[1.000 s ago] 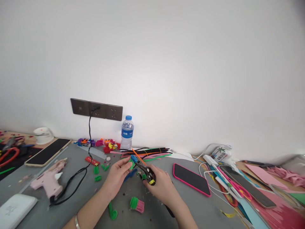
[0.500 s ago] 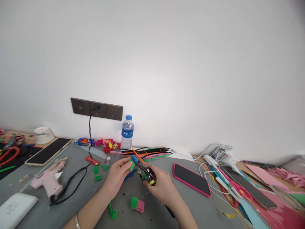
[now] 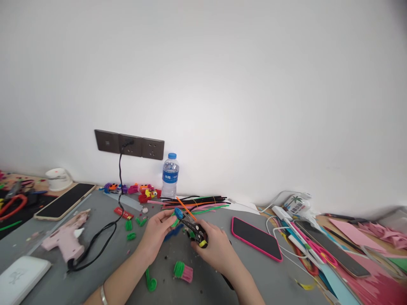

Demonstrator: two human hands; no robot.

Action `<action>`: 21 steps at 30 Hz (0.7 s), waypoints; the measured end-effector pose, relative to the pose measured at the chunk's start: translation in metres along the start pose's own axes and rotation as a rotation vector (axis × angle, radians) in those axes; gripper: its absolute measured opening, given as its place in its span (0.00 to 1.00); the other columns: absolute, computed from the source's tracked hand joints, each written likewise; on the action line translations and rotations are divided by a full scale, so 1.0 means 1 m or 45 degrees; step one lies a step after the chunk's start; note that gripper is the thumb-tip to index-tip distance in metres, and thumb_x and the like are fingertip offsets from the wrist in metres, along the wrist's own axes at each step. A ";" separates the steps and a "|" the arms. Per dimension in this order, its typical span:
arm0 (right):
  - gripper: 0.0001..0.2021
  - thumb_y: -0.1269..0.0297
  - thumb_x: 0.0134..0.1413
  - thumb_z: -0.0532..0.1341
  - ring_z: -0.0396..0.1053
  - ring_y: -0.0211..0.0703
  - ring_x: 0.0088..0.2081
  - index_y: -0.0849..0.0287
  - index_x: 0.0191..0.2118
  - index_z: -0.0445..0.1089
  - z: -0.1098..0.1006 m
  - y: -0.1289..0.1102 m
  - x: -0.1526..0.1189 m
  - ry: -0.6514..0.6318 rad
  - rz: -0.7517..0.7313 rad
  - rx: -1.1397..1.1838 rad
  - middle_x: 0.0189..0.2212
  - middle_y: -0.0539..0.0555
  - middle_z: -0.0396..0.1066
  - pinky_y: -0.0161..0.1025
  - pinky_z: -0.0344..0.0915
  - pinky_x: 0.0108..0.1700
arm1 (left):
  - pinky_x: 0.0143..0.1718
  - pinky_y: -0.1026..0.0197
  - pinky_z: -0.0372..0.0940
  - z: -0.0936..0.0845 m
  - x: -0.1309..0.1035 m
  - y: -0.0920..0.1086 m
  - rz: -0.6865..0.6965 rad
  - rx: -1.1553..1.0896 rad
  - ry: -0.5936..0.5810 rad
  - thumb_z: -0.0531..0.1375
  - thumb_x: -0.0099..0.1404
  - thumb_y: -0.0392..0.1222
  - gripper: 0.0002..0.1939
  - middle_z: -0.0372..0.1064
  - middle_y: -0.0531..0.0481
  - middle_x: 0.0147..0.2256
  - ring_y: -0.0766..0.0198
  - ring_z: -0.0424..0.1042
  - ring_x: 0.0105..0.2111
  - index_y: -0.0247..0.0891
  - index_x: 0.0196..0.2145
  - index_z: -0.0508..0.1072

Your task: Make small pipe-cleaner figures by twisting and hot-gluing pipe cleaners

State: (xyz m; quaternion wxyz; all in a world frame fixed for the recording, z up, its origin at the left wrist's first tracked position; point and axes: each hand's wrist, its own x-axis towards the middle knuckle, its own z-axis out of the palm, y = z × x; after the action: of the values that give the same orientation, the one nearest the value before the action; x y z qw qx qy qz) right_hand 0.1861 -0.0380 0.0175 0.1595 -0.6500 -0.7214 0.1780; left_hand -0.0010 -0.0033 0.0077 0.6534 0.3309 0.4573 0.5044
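Note:
My left hand (image 3: 156, 232) pinches a small green and blue fuzzy piece (image 3: 178, 213) between its fingertips. Closed around dark-handled pliers (image 3: 196, 231), my right hand (image 3: 216, 245) keeps their jaws against the blue part. An orange stem (image 3: 186, 208) sticks up behind the pliers. Beneath the hands lie a blue fuzzy piece (image 3: 173, 233), a green and pink bundle (image 3: 183, 272) and a green curled stem (image 3: 150, 281). Small green pieces (image 3: 128, 225) rest left of my left hand.
A pink glue gun (image 3: 65, 239) with a black cord is at left. Behind the hands are a water bottle (image 3: 170, 177) and a pile of stems (image 3: 197, 203). A pink-edged phone (image 3: 256, 238) lies at right, beside cables and papers.
Both hands stay almost in place. The blue part between the pliers and my left fingertips has turned slightly and shows more of its face.

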 end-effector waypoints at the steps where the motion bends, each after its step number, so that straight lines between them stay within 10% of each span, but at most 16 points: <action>1: 0.20 0.63 0.46 0.61 0.68 0.52 0.47 0.48 0.49 0.67 -0.001 -0.001 0.000 -0.001 0.001 0.005 0.43 0.52 0.73 0.42 0.56 0.46 | 0.36 0.57 0.66 0.000 -0.001 0.001 0.004 0.005 0.002 0.71 0.46 0.45 0.17 0.76 0.45 0.36 0.56 0.71 0.35 0.38 0.35 0.79; 21: 0.20 0.64 0.46 0.61 0.67 0.54 0.47 0.49 0.48 0.67 0.000 -0.001 -0.001 -0.007 0.004 0.015 0.42 0.53 0.73 0.43 0.55 0.46 | 0.35 0.58 0.65 0.003 -0.002 0.000 0.080 0.032 0.022 0.72 0.44 0.46 0.18 0.75 0.46 0.33 0.59 0.70 0.32 0.37 0.33 0.79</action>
State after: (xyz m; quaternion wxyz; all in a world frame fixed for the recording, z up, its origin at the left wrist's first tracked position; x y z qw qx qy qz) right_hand 0.1847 -0.0386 0.0178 0.1610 -0.6497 -0.7197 0.1846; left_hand 0.0014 -0.0053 0.0090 0.6292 0.3490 0.4586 0.5216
